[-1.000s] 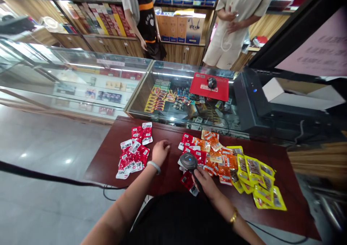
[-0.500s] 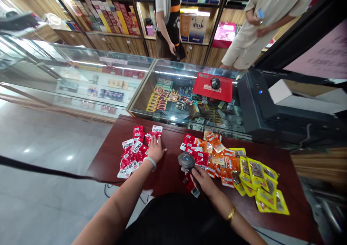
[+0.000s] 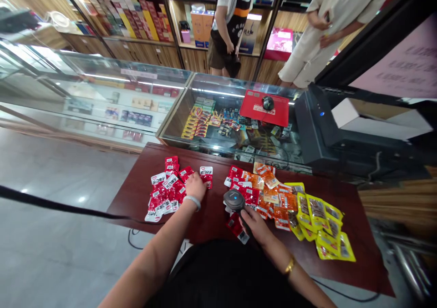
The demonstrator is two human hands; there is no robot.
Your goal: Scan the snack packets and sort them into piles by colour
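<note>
My left hand [image 3: 196, 186], fingers curled, is closed on the edge of a red and white snack packet [image 3: 206, 174] just to its right. Left of that hand lies a loose pile of similar red packets [image 3: 165, 199] on the dark red table [image 3: 131, 194]. In my right hand [image 3: 256, 226] is a black barcode scanner [image 3: 234, 200], gripped by its handle, with a blue light on its head. Beneath and around the scanner lie more red packets [image 3: 251, 195]. Orange packets [image 3: 282, 203] and yellow packets [image 3: 318, 210] spread out to its right.
A glass display counter [image 3: 177, 112] adjoins the table's far side. On it rest a red mat [image 3: 247, 110] with a computer mouse [image 3: 268, 103], and a dark machine [image 3: 317, 139] with a white open box [image 3: 378, 117]. Two people stand behind it. A black cable [image 3: 68, 206] crosses at left.
My left hand has curled its fingers and drawn one red packet right, away from the pile. My right hand holds the scanner in nearly the same place. A person behind the counter has shifted right.
</note>
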